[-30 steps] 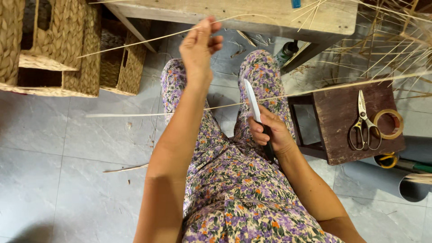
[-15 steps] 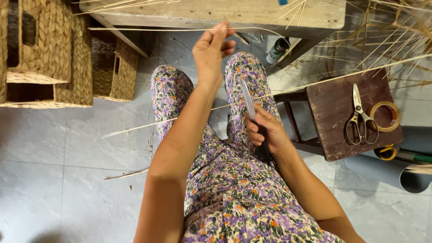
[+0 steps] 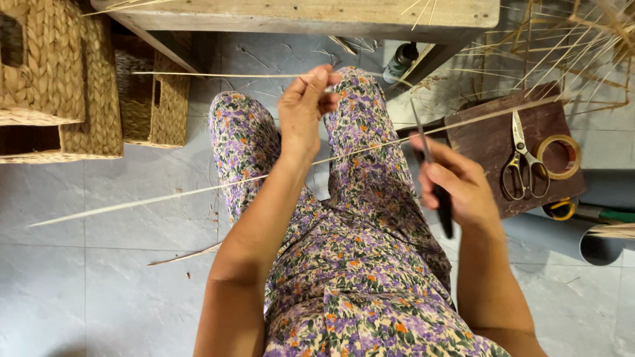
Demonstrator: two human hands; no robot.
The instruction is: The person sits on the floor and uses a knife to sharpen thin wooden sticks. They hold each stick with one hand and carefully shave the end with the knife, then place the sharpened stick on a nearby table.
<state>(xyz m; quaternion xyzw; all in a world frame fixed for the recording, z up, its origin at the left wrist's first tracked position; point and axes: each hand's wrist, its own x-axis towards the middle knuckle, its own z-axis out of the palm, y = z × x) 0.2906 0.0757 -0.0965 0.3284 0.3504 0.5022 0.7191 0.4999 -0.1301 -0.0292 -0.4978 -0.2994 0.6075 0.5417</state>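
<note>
My left hand [image 3: 305,109] is raised over my knees, fingers pinched on a thin pale strip [image 3: 218,75] that runs left toward the baskets. My right hand [image 3: 456,185] grips a dark-handled knife [image 3: 430,165], blade pointing up and away. A long pale reed [image 3: 198,192] lies slantwise across my lap, from the floor at the left up to the stool at the right, passing by the blade. I sit in flowered purple trousers [image 3: 357,238].
Woven baskets [image 3: 59,86] stand at the left. A wooden bench [image 3: 297,16] crosses the top. A dark stool [image 3: 489,145] at the right carries scissors [image 3: 519,158] and a tape roll [image 3: 559,157]. Loose reeds [image 3: 569,46] pile at the upper right. Grey tile floor [image 3: 99,264].
My right hand with the knife has moved to the right, off my knee toward the stool. The left hand stays raised; the long reed has dropped lower at its left end.
</note>
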